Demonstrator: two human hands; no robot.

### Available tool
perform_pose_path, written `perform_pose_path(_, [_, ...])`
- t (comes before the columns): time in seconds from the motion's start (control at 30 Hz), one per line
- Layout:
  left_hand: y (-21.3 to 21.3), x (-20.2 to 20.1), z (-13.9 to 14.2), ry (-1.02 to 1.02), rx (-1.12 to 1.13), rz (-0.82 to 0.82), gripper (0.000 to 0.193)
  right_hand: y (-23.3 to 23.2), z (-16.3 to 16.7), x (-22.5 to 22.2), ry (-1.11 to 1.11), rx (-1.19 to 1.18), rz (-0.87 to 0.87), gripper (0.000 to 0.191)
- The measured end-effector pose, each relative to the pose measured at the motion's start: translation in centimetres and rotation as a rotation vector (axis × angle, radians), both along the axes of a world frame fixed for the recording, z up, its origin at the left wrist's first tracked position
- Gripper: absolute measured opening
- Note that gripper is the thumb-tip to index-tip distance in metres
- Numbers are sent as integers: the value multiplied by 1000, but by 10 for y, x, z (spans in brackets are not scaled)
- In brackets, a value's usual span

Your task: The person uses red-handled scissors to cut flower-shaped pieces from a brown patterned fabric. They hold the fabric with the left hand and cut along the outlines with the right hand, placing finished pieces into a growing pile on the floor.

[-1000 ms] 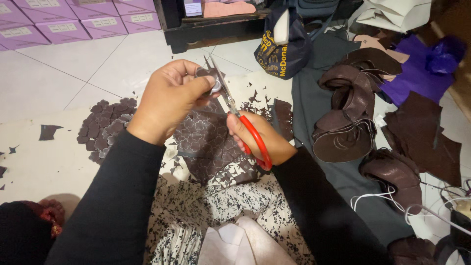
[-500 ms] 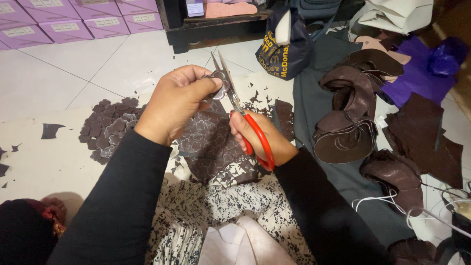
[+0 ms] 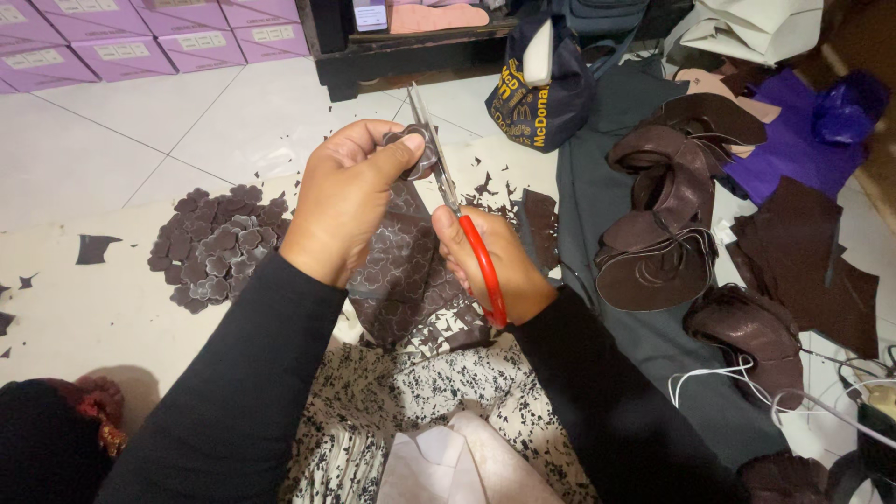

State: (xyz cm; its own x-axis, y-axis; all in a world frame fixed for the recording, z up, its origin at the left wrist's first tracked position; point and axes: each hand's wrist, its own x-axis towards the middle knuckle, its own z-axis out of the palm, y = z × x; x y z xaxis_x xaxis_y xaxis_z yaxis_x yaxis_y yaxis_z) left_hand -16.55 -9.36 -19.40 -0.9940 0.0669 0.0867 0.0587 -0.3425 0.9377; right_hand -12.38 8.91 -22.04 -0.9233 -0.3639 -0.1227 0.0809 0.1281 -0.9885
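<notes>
Purple boxes point(image 3: 140, 37) w/ white labels sat top left (stacked flat); a dark bag point(image 3: 537, 93) w/ yellow print stood top centre.

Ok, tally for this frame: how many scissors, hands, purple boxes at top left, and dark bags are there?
Scissors, red-handled, in the right hand: 1
Hands, the left hand pinching a small brown flower-shaped piece: 2
Purple boxes at top left, some cut off by the edge: at least 7
Dark bag with yellow print: 1
Total: at least 11
</notes>
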Motion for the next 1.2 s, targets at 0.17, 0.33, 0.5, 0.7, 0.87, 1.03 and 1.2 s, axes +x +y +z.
perform_pose_path(0.17, [-2,1,2,-35,9,6,10,-1,1,0,-2,-13,-15,51])
perform_pose_path(0.33, [-11,5,7,-70,-41,36,9,2,2,0,7,-50,55,50])
perform_pose_path(0.5, [-18,4,12,-85,-114,45,11,4,6,-1,69,79,62,52])
perform_pose_path(0.7, [-22,3,11,-88,-176,40,12,5,6,0,146,197,57,56])
perform_pose_path(0.87, [-27,0,4,-47,-195,2,12,2,-1,-3,-31,122,-21,55])
perform_pose_path(1.03, [-20,-1,1,-68,-283,-59,13,5,-8,-8,-2,68,15,57])
perform_pose_path(1.2, [-30,-11,-11,-93,-387,-17,12,9,-16,-17,-26,232,-123,51])
